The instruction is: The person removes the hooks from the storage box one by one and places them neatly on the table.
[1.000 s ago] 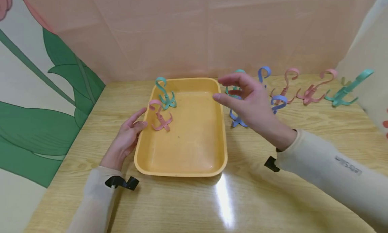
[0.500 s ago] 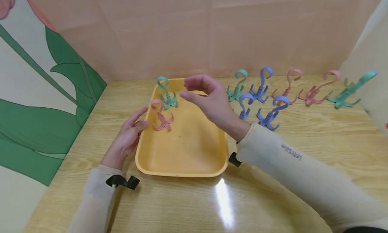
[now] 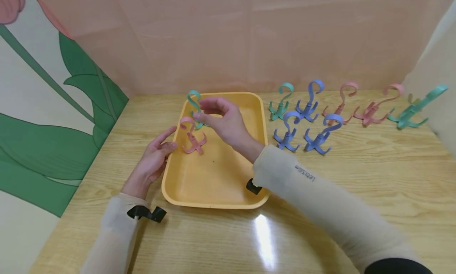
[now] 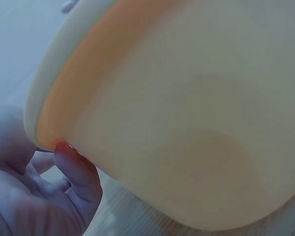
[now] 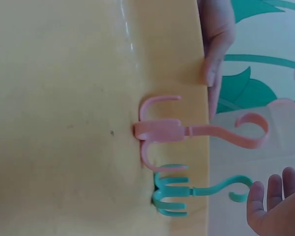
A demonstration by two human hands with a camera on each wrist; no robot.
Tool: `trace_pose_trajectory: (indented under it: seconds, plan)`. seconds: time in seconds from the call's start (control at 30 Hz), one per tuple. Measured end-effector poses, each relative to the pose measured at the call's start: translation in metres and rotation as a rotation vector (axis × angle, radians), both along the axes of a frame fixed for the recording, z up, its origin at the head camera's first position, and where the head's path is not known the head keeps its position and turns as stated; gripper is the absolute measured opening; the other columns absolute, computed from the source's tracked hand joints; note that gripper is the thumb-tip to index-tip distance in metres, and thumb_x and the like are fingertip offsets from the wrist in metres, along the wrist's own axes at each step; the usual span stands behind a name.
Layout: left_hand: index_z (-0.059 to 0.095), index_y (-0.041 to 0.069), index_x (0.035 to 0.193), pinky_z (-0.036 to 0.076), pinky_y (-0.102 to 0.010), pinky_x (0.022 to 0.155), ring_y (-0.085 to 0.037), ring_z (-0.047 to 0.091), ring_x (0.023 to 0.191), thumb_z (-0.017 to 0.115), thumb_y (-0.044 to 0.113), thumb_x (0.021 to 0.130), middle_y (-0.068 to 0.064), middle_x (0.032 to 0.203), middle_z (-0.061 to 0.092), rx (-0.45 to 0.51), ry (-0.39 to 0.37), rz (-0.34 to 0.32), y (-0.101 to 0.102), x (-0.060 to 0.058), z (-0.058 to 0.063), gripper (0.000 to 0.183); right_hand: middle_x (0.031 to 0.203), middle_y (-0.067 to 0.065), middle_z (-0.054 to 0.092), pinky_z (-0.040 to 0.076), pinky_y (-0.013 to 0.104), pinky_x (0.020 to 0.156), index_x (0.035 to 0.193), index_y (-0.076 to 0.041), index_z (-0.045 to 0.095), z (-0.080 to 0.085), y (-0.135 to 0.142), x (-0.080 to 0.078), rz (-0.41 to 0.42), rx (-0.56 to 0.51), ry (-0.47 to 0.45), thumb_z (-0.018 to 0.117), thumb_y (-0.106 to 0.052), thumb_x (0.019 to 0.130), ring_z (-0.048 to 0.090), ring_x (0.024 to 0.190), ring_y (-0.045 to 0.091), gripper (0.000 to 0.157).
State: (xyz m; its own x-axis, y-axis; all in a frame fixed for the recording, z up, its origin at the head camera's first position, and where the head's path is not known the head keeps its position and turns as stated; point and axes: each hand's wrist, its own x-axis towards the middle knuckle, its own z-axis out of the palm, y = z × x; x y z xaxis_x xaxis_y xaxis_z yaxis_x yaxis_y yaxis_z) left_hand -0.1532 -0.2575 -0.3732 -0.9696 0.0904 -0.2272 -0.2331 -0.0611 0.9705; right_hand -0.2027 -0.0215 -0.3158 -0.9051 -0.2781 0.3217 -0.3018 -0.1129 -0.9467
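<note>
In the head view my left hand grips the left rim of the yellow tray, with the thumb at the edge. My right hand is over the tray's far left part, thumb and fingers apart, partly covering a green claw hook. The right wrist view has those fingertips close beside the curl of that green hook; nothing is pinched between them. A pink claw hook stands in the tray nearer me, beside the left wall. Both hooks stand upright on their prongs.
Right of the tray on the wooden table stand more claw hooks: a green one, several blue ones such as the front blue hook, two pink ones like the right pink hook, and a thick green one. A pink sheet hangs behind.
My right hand has moved left from the tray's right edge to the green hook in the tray, uncovering the blue hooks. The left hand has stayed on the tray's rim.
</note>
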Motion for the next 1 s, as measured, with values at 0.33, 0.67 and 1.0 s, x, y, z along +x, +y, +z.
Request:
trace_pose_trajectory:
  seconds: [0.33,0.67,1.0]
  plan:
    - [0.033,0.021,0.159,0.058,-0.028,0.069,-0.019,0.068,0.088,0.051,0.008,0.105,-0.012,0.109,0.062,0.004,0.000,0.014,0.002,-0.001,-0.002,0.058,0.126,0.001,0.064,0.050,0.037,0.097,0.127,-0.008,0.065,-0.017,-0.014,-0.006,0.042,0.056,-0.043,0.079,-0.017,0.089,0.057,0.116,0.026,0.041]
    - [0.034,0.022,0.158,0.059,-0.030,0.072,-0.020,0.068,0.090,0.051,0.010,0.105,-0.012,0.110,0.062,0.013,-0.009,0.014,0.007,-0.003,-0.001,0.057,0.133,0.005,0.061,0.052,0.036,0.096,0.134,-0.009,0.062,-0.030,-0.018,-0.008,0.095,0.050,-0.108,0.079,-0.018,0.090,0.059,0.117,0.027,0.048]
    - [0.033,0.021,0.159,0.059,-0.032,0.079,-0.020,0.068,0.096,0.052,0.012,0.105,-0.011,0.113,0.062,0.059,-0.014,0.035,0.004,0.001,-0.002,0.057,0.122,0.011,0.068,0.059,0.042,0.082,0.129,-0.001,0.065,-0.035,-0.022,-0.008,0.154,0.107,-0.103,0.074,-0.012,0.093,0.068,0.107,0.023,0.039]
